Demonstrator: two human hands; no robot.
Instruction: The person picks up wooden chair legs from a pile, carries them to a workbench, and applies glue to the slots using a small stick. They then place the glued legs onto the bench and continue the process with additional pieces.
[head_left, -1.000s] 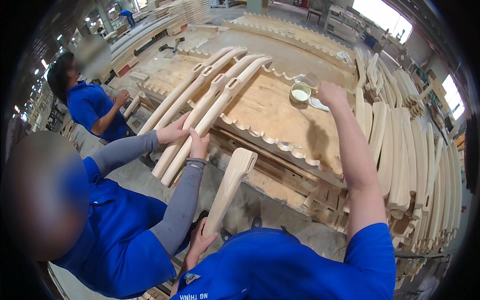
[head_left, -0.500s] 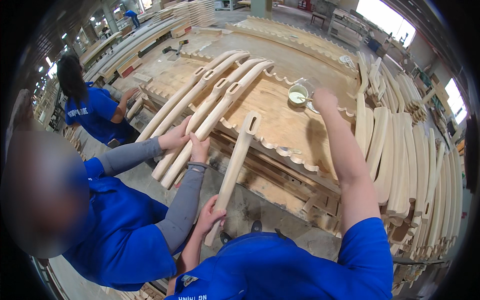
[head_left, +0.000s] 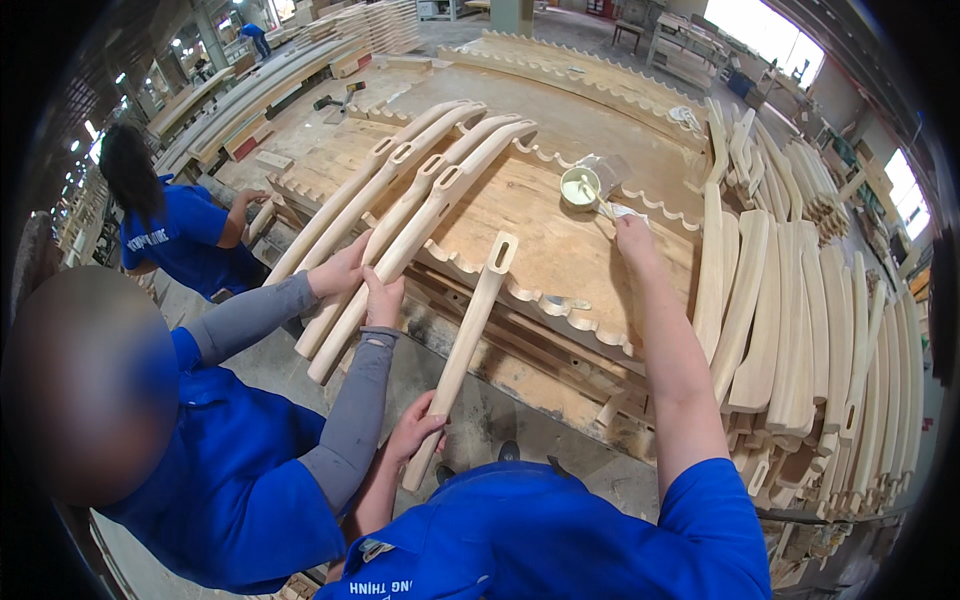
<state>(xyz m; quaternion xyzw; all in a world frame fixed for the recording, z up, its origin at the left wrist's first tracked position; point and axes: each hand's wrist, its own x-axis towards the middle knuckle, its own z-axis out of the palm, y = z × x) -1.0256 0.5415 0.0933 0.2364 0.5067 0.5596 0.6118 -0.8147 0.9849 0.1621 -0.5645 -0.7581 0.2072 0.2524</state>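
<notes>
Furniture woodworking shop. Stacks of curved wooden chair parts, scalloped plywood workbench, lumber piles behind.

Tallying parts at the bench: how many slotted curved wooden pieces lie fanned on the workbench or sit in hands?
5: four fanned on the workbench under a co-worker's hands; one wooden piece in the left hand.

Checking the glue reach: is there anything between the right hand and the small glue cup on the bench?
Nothing visible. The right hand is right beside the glue cup, holding a brush that leans into it; only bare bench surrounds them.
</notes>
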